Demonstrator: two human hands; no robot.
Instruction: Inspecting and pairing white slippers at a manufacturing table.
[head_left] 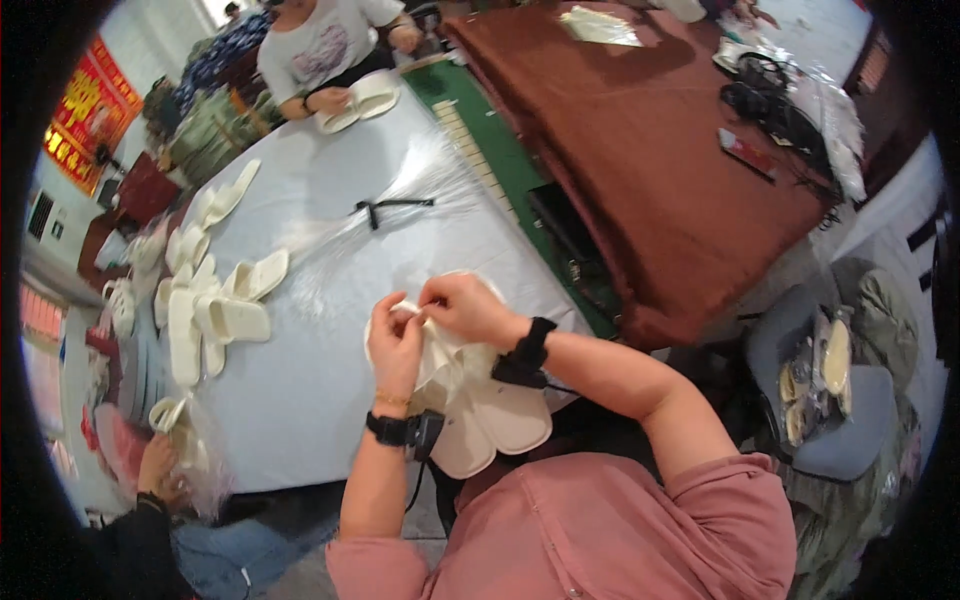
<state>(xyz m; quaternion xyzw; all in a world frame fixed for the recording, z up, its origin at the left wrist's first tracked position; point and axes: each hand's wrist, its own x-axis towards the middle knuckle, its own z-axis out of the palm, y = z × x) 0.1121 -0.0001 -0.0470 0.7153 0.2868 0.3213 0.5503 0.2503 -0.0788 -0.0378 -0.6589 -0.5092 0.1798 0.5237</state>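
A pair of cream slide slippers (492, 428) lies at the near edge of the covered table, heels toward me. Over the front of the pair, my left hand (397, 338) and my right hand (468, 308) meet with fingertips almost touching. Both are closed in a pinch at the slippers' upper part. Something pale shows between the fingers, too small and covered to make out. My wrists and fingers hide much of the straps. Each wrist wears a black strap with a small black box.
Several cream slippers (220, 315) lie on the left of the white-covered table (330, 400). A black T-shaped item (375, 212) rests mid-table. Across it, a person (325, 50) handles slippers; another person's hand (158, 465) is at lower left. A brown-covered table (640, 180) and a chair (850, 430) stand right.
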